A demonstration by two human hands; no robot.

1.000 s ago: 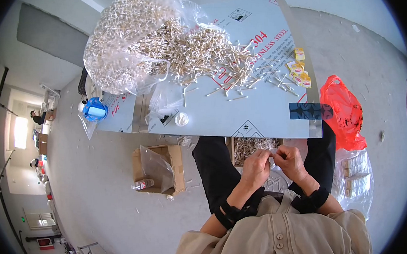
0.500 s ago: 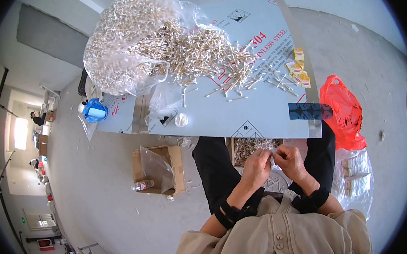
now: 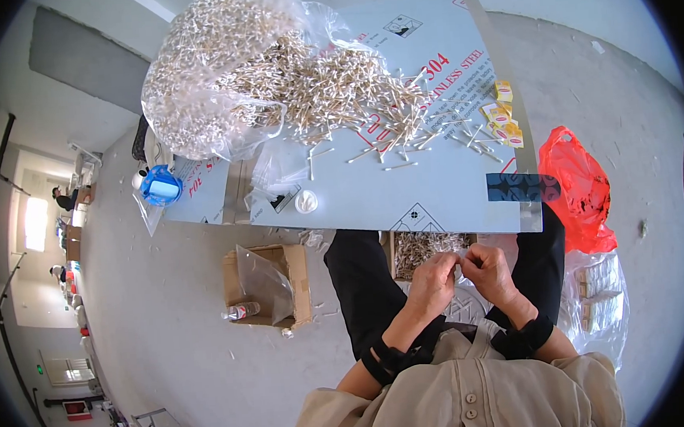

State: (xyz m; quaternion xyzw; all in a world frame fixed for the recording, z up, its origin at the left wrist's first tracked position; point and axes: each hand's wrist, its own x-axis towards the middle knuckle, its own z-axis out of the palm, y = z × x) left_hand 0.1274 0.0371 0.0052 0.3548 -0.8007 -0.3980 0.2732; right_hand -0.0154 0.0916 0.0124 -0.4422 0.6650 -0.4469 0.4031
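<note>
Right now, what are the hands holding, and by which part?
Both hands meet, fingertips pinched together over the lap above a box of swabs. Whatever they pinch is too small to make out.

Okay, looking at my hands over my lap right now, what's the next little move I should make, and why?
Probably lower what your fingers pinch into the box of cotton swabs between your knees. Left hand and right hand meet fingertip to fingertip just above it; what they hold is too small to tell, and the loose pile lies far up the table.

both hands (image 3: 461, 272) apparently pinched together
</note>
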